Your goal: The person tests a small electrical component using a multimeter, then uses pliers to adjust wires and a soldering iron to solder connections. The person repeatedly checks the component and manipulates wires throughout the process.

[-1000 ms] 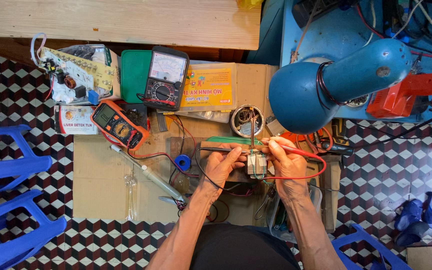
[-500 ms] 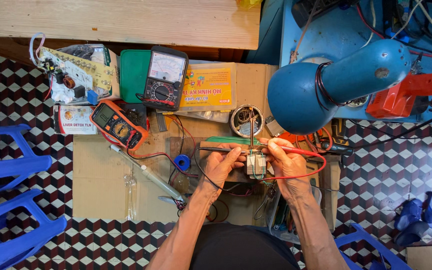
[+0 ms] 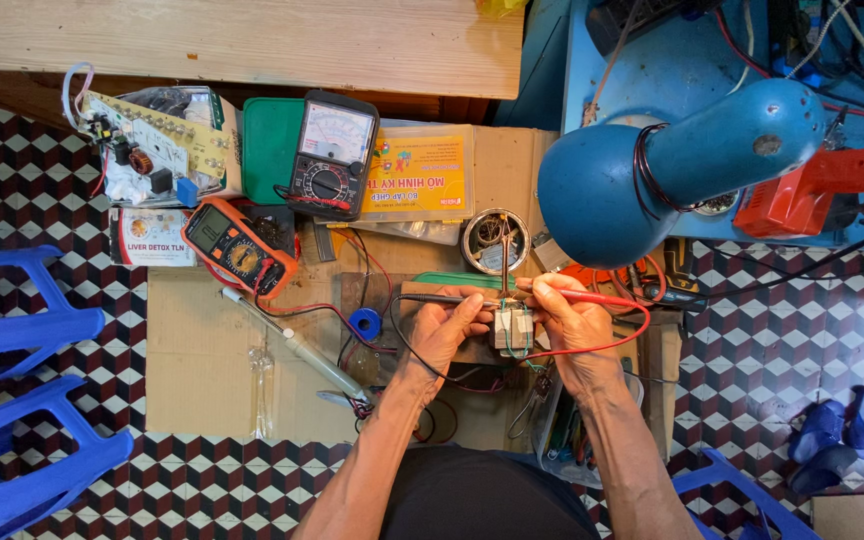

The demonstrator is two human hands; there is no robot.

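Partly behind hands (image 3: 512, 325), small transformer (image 3: 513, 328).

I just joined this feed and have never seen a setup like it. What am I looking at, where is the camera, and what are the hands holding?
This is one view from a camera on the person's head, looking down at a cardboard-covered work surface. The left hand holds a black test probe; the right hand holds a red test probe. Both tips meet at a small whitish part between the hands. Around lie an orange meter, a black dial meter, a circuit board and a blue lamp.
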